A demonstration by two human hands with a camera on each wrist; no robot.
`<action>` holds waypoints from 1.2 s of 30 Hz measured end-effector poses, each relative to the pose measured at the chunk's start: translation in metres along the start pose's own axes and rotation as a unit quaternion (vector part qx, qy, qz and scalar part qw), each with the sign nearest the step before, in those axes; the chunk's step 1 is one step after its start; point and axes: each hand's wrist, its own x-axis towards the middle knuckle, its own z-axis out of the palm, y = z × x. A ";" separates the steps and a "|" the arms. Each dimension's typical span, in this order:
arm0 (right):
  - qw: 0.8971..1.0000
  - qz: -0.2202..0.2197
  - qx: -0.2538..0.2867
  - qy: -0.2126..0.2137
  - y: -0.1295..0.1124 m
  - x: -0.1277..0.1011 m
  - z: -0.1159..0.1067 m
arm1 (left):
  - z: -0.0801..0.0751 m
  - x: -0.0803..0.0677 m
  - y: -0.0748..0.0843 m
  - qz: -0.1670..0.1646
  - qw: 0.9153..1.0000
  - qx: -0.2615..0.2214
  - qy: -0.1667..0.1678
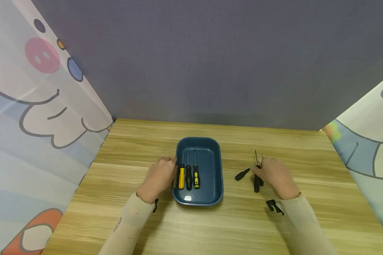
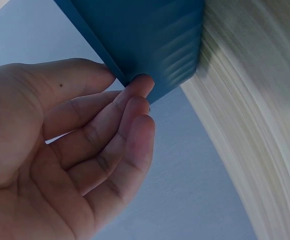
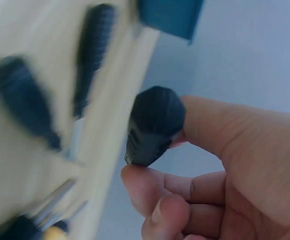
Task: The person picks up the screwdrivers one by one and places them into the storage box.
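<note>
My left hand (image 1: 159,177) pinches the left rim of a blue tray (image 1: 205,204); in the left wrist view thumb and fingertips meet at the tray's edge (image 2: 97,37). Inside, on the left, lie a yellow screwdriver (image 1: 181,179), a black screwdriver (image 1: 189,179), a black-and-yellow screwdriver (image 1: 196,177) and a darker handle (image 1: 177,179) beside my fingers. Over a small group of screwdrivers on the table, my right hand (image 1: 277,177) holds a black-handled screwdriver (image 3: 155,125) between thumb and fingers. Its handle end faces the right wrist camera; its shaft is hidden there.
Loose on the wooden table (image 1: 198,230), right of the tray, are a black screwdriver (image 1: 242,174) and others partly under my right hand. In the right wrist view, more shafts and handles (image 3: 22,227) blur at lower left. A grey panel (image 1: 204,63) stands behind the table.
</note>
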 end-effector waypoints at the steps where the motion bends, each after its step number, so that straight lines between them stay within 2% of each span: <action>1: 1.000 -0.007 0.000 0.001 -0.005 0.001 -0.003 | 0.000 0.000 0.000 -0.001 1.000 -0.001 -0.001; 9: 0.999 -0.035 -0.013 0.011 -0.055 0.013 -0.018 | 0.000 -0.001 -0.001 -0.001 1.000 0.000 0.001; 20: 0.995 -0.085 -0.047 0.017 -0.116 0.032 -0.015 | 0.000 0.000 0.000 -0.002 1.000 0.003 -0.003; 28: 0.995 -0.090 -0.038 -0.016 -0.149 0.045 -0.002 | -0.002 0.000 0.000 -0.001 1.000 0.007 -0.004; 36: 0.993 -0.094 -0.061 -0.037 -0.164 0.054 0.019 | -0.003 0.000 0.001 -0.002 1.000 0.007 -0.002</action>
